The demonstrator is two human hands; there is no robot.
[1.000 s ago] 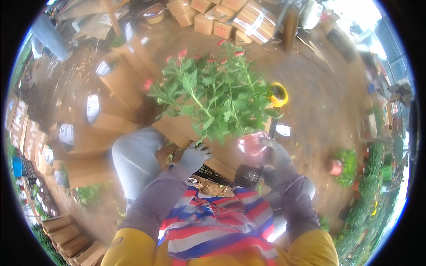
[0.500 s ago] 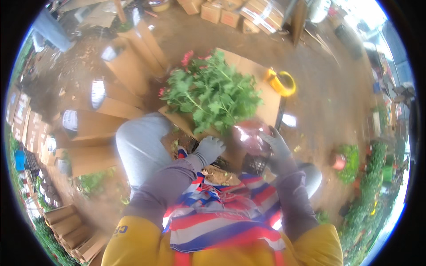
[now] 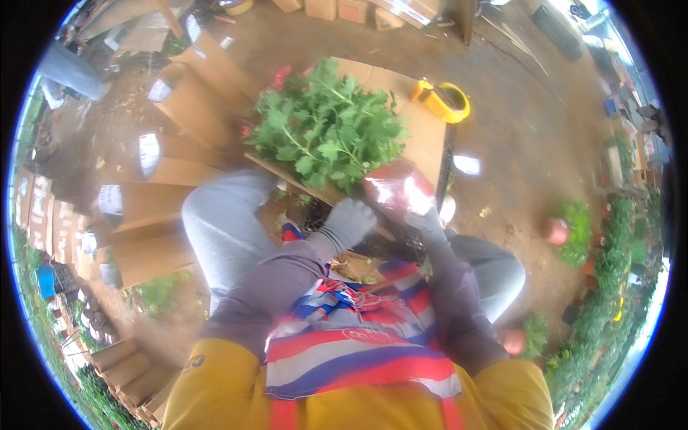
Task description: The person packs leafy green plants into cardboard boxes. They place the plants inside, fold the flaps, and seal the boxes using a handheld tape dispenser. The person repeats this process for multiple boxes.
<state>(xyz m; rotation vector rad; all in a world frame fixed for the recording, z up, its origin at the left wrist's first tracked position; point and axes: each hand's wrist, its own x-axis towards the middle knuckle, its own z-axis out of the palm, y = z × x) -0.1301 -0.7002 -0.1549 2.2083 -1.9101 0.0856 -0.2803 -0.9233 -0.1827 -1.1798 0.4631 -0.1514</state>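
A leafy green plant (image 3: 326, 125) with pinkish-red flowers at its far left lies on its side. Under it is a cardboard sheet (image 3: 424, 136), resting on a black crate (image 3: 401, 247) between my knees. The plant's reddish-brown pot (image 3: 396, 188), with a shiny clear wrap, points toward me and to the right. My gloved right hand (image 3: 428, 222) is closed on the base of this pot. My gloved left hand (image 3: 348, 221) is at the near edge of the cardboard, just below the leaves, fingers curled; whatever they hold is hidden.
A yellow ring-shaped tool (image 3: 446, 102), like a tape dispenser, sits on the cardboard's far right corner. Tall open cardboard sleeves (image 3: 161, 208) stand at left. Potted plants (image 3: 573, 226) line the right side; boxes (image 3: 352, 10) stand at the back. Another person's leg (image 3: 72, 68) shows far left.
The view has shifted slightly. The pot has turned or tilted a little, and my right hand has moved left, under its base. My left hand has moved slightly right and its fingers are more curled.
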